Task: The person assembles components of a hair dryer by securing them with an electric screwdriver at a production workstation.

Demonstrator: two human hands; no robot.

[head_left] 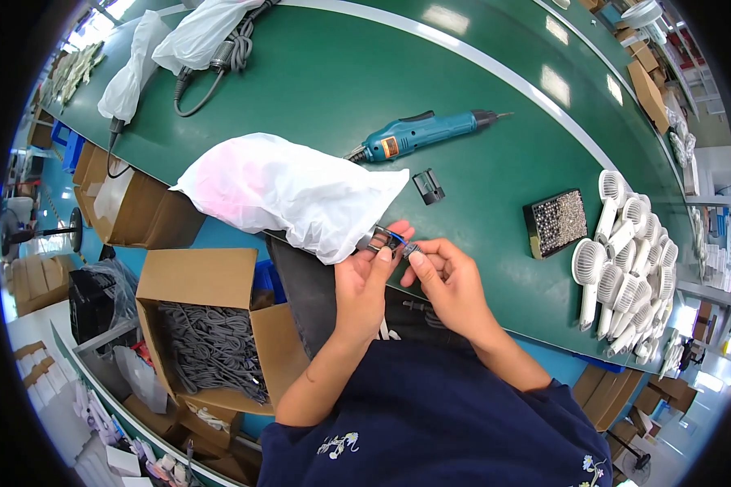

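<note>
A white plastic bag [276,183] lies at the table's near edge, with something rounded and pinkish showing through it. From its open end sticks a dark grey end piece with a blue wire [395,237] coming out. My left hand [365,280] is closed on that end piece, thumb on top. Just to the right, my right hand [453,284] pinches a small grey ribbed cord fitting [412,250] between thumb and fingertips. Beyond my hands rests a small black plastic part [428,187]. Farther back lies a teal electric screwdriver [422,136], its bit pointing right.
A black box of small screws [556,223] stands right, beside piled white brush-like heads with handles [625,268]. At far left are bagged items with grey cords [199,40]. A cardboard box of grey cords [211,349] stands lower left, below the green table [495,203].
</note>
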